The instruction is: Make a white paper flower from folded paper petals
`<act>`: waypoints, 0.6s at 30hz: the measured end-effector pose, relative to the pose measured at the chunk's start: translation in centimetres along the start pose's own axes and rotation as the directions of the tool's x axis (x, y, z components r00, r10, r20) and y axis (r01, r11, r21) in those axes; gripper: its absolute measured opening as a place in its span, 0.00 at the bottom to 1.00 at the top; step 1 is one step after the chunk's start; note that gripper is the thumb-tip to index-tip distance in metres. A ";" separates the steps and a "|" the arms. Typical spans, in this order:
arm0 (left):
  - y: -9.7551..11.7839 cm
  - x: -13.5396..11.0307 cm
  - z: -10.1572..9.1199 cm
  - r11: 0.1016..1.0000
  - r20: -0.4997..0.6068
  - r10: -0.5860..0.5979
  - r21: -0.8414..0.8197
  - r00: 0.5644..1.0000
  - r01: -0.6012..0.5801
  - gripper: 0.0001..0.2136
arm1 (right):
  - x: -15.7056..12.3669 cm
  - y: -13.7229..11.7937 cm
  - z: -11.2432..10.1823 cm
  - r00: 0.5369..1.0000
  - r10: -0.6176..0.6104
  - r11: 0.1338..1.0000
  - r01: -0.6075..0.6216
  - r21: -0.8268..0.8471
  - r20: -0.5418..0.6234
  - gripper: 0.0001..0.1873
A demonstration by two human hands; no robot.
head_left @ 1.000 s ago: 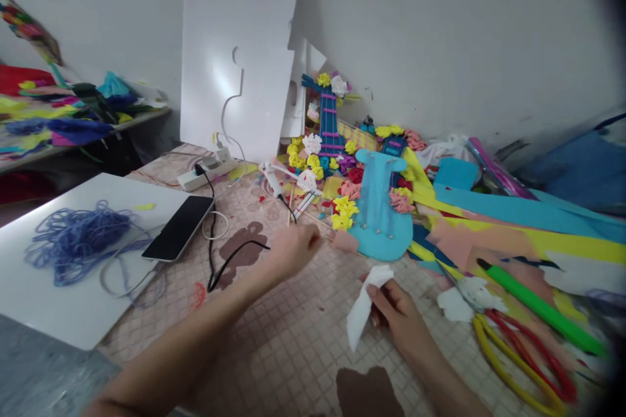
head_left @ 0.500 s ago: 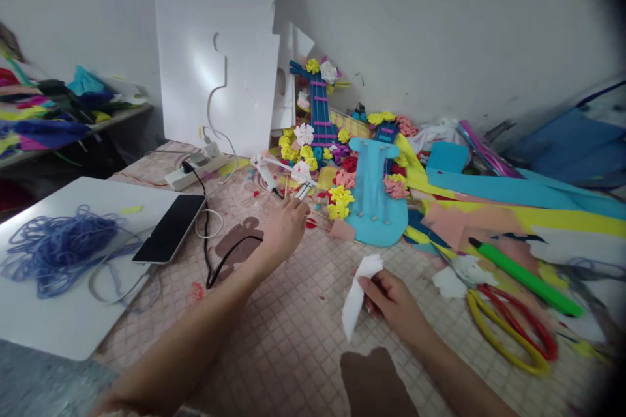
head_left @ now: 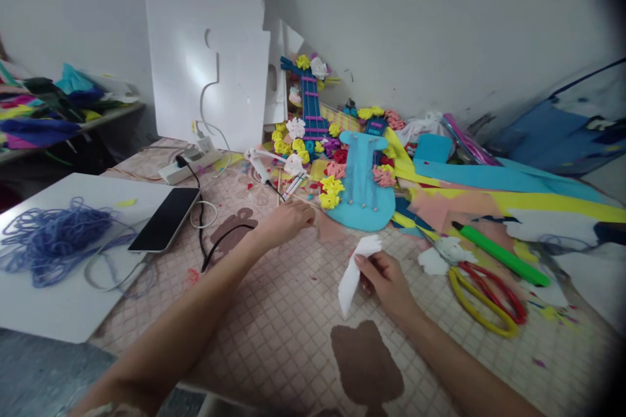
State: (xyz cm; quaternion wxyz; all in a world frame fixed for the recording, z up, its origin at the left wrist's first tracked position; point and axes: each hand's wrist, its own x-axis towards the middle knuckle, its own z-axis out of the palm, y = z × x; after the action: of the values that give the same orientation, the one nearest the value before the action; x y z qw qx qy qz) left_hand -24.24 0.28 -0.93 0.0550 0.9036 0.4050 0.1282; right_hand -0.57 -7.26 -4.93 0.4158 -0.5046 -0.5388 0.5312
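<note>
A strip of folded white paper (head_left: 349,280) is pinched between the thumb and fingers of my right hand (head_left: 386,277), with its lower end hanging down above the table. My left hand (head_left: 288,221) is over the table with curled fingers; whatever they may hold is hidden. Just behind it lie some slim white sticks (head_left: 295,187) and a white glue gun (head_left: 257,166) with a black cord. Farther back, beyond both hands, rests a light-blue guitar-shaped cutout (head_left: 362,192) with strings, beside yellow paper flowers (head_left: 331,193).
Red-and-yellow-handled scissors (head_left: 489,300) and a green cutter (head_left: 503,254) lie right among paper scraps. On the left are a phone (head_left: 165,219), tangled blue yarn (head_left: 63,234) on a white board (head_left: 63,319), and a power strip (head_left: 188,166). A dark-blue flower-trimmed guitar (head_left: 310,107) leans behind.
My left hand has drawn back from the white sticks, slightly toward me and to the right. My right hand still pinches the white paper. The view has shifted a little.
</note>
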 end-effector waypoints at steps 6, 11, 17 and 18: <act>2.4 0.1 0.1 0.924 -0.001 -0.034 -0.380 0.999 0.031 0.08 | 0.5 0.2 -0.3 0.992 -0.008 0.997 0.018 0.078 -0.125 0.16; 3.1 0.4 1.1 0.821 -0.053 0.007 -0.569 0.999 -0.036 0.10 | 0.9 0.2 -0.5 0.986 -0.016 0.991 0.038 0.126 -0.168 0.15; 3.0 0.5 1.0 0.867 -0.241 -0.168 -0.497 0.956 0.027 0.09 | 0.7 0.2 -0.2 0.997 -0.039 0.998 0.043 0.055 -0.068 0.16; 3.0 0.4 0.7 0.855 -0.250 -0.222 -0.515 0.943 0.065 0.09 | 0.7 0.3 -0.2 0.997 -0.043 0.998 0.045 0.045 -0.057 0.16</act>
State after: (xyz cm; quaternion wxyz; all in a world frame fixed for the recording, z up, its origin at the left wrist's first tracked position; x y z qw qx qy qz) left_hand -21.59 -1.39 -0.95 0.2344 0.7951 0.4283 0.3597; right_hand -0.45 -6.53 -5.24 0.4537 -0.4974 -0.5256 0.5200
